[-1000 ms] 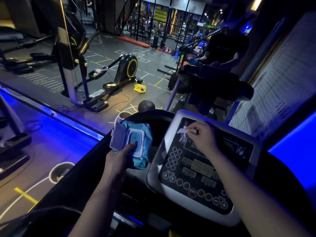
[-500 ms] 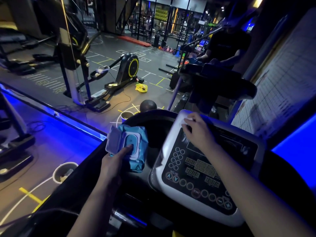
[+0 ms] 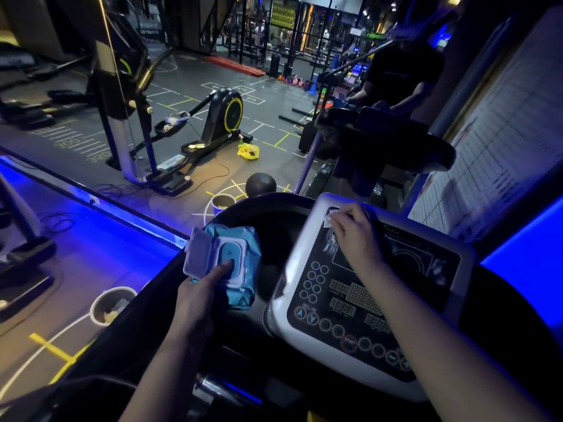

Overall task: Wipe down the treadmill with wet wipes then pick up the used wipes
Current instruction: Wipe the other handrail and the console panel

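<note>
Wiping the treadmill console

Right hand (image 3: 355,236) pinched a wet wipe (image 3: 330,219) at the console's (image 3: 359,303) 11 o'clock corner; left hand (image 3: 201,296) gripped the open wipes pack (image 3: 234,257).

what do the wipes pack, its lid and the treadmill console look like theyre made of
Wipes pack: soft blue plastic film, crinkled and slightly glossy.
Lid: stiff pale plastic, flipped open and keeping its shape.
Console: probably hard plastic, a glossy black panel in a smooth grey frame that catches light.
</note>
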Motion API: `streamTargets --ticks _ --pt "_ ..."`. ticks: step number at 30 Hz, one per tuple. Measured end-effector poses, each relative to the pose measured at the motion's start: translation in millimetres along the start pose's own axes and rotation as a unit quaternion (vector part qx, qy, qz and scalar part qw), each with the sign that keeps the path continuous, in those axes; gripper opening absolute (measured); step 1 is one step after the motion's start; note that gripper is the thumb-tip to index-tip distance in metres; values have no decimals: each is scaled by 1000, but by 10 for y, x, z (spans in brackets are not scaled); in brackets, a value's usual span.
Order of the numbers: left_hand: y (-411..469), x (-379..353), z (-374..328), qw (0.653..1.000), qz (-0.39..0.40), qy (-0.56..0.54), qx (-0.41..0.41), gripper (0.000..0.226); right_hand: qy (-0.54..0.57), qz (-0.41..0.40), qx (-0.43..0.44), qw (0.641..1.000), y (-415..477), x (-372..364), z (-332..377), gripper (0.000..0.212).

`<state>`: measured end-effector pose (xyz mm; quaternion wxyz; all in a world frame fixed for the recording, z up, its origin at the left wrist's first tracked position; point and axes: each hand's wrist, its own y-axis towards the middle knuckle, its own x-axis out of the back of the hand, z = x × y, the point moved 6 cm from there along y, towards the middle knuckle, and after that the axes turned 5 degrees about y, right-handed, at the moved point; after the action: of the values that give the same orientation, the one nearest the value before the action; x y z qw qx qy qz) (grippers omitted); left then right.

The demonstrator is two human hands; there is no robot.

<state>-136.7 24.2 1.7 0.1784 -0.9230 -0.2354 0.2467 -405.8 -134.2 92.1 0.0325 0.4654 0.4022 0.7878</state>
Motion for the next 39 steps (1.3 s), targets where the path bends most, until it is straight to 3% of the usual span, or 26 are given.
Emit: streamTargets --ticks 9,16,21,24,30,39 --pt "97 13 -4 999 -29 -4 -33 26 10 81 -33 996 -174 29 -19 9" --pt "70 -27 -26 999 -15 -13 -32 22 29 6 -44 999 126 193 50 8" --pt "89 2 4 999 -25 -11 -30 26 -58 10 -23 998 209 97 110 24" --pt "99 27 32 999 -28 -7 -30 28 -152 48 20 987 173 3 135 23" --pt "139 84 78 999 -33 -6 -28 33 -23 37 -62 997 188 -36 64 3" --pt "136 1 124 1000 -17 2 -18 15 -31 79 -9 996 -266 -64 110 6"
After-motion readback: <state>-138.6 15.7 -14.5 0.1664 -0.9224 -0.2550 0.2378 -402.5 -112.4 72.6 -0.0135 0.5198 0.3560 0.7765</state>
